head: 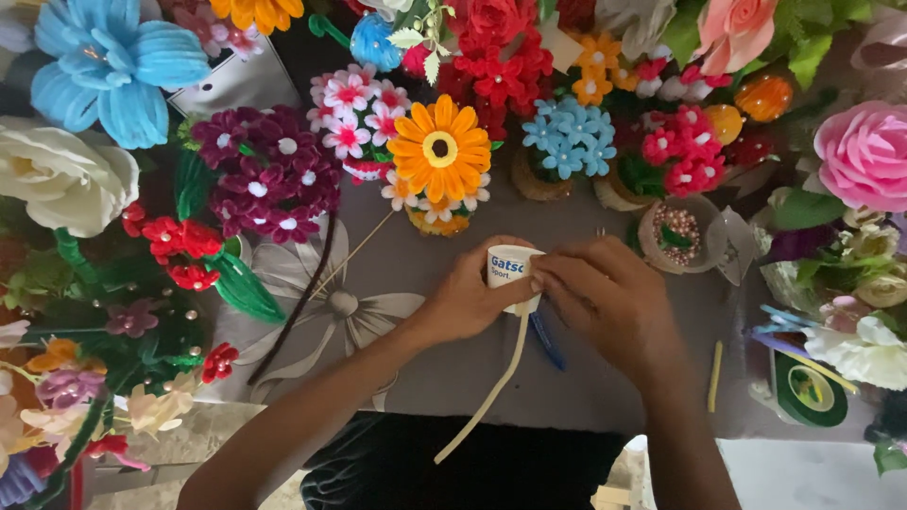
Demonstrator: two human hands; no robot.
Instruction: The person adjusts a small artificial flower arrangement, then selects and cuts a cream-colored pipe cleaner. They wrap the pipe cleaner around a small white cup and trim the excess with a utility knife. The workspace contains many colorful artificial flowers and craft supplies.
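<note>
My left hand [470, 300] grips a small white cylinder [510, 267], a tape-like roll with printed blue lettering, at the middle of the grey table [567, 378]. My right hand [611, 295] pinches the roll's right edge with its fingertips. A long cream strip [491, 392] hangs from the roll down toward me. Partly hidden under my right hand lies a blue pen-like stick [548, 345].
Handmade flowers ring the table: an orange daisy [440, 148], blue flower [118, 66], maroon cluster [269, 175], pink rose [864, 153], white rose [61, 175]. A brown stem [298, 307] and a yellow stick [715, 376] lie on the cloth. A green tape roll [808, 392] sits right.
</note>
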